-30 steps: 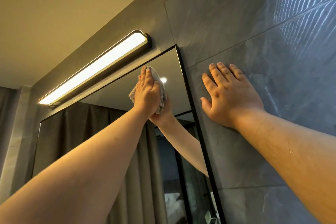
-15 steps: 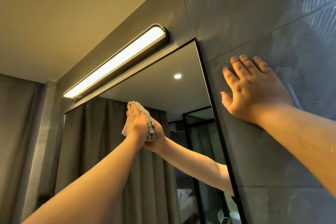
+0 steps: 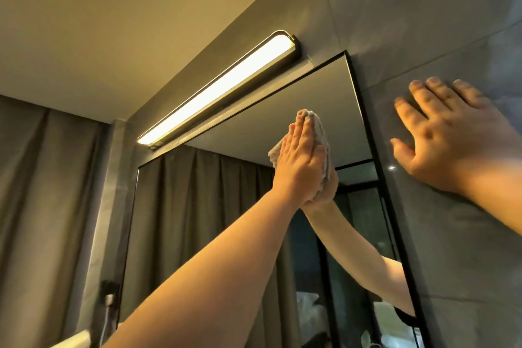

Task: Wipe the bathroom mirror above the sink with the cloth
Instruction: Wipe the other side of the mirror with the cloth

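The black-framed mirror (image 3: 319,104) fills the wall's middle and reflects a dark curtain and my arm. My left hand (image 3: 299,161) presses a pale grey cloth (image 3: 320,135) flat against the glass near the upper right corner, fingers straight and pointing up. The cloth shows along the hand's right side and above the fingertips; most of it is hidden under the palm. My right hand (image 3: 446,144) lies flat on the grey wall tile just right of the mirror frame, fingers spread.
A lit bar lamp (image 3: 223,87) is mounted just above the mirror's top edge. Grey wall tiles (image 3: 423,22) run to the right. A dark curtain (image 3: 48,178) hangs at the left, with a small fixture (image 3: 108,295) low on the wall.
My left hand with the cloth swept down and left across the glass, then back up toward the upper right corner. My right hand stayed pressed on the tile.
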The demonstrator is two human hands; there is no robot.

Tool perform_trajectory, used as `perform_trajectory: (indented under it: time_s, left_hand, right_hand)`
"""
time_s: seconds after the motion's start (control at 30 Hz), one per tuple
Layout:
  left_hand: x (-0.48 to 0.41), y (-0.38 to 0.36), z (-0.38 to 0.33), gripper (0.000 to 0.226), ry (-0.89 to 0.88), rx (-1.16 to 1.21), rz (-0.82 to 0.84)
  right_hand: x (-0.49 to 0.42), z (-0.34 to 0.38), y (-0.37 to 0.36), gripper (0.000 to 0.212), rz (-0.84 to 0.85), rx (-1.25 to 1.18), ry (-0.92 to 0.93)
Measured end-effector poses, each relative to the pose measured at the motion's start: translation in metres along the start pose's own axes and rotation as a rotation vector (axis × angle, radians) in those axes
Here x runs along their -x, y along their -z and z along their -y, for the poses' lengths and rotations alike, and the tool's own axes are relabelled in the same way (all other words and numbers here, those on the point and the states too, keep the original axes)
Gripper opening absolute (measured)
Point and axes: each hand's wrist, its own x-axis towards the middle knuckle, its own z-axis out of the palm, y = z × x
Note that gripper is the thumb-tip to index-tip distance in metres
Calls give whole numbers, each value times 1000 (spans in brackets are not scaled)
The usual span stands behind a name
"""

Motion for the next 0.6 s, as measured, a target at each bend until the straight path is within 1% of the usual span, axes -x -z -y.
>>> perform_trajectory:
  time_s: [0.07,0.13,0.2,0.23,0.37,0.5,0.6]
  left_hand:
    - [-7,-4,21,60,69,43,-15]
    - [-9,-10,33,67,155,165,-65]
    - [-11,-10,51,75,253,188,-83]
    - [-12,-8,62,74,289,173,-88]
    - [-8,5,104,57,442,96,-107]
    - [23,7,140,56,606,120,-100]
    - [49,5,157,56,652,146,-134]
  right_hand:
    - [-1,1,0,77,0,-2,3]
    - [-1,1,0,78,1,-8,1]
    - [0,0,2,78,-3,-8,0]
    - [0,0,2,78,-8,-8,0]
    - [2,0,1,76,-26,-1,2]
    - [1,-1,0,76,-29,8,10]
    - [2,-1,0,77,-36,-2,10]
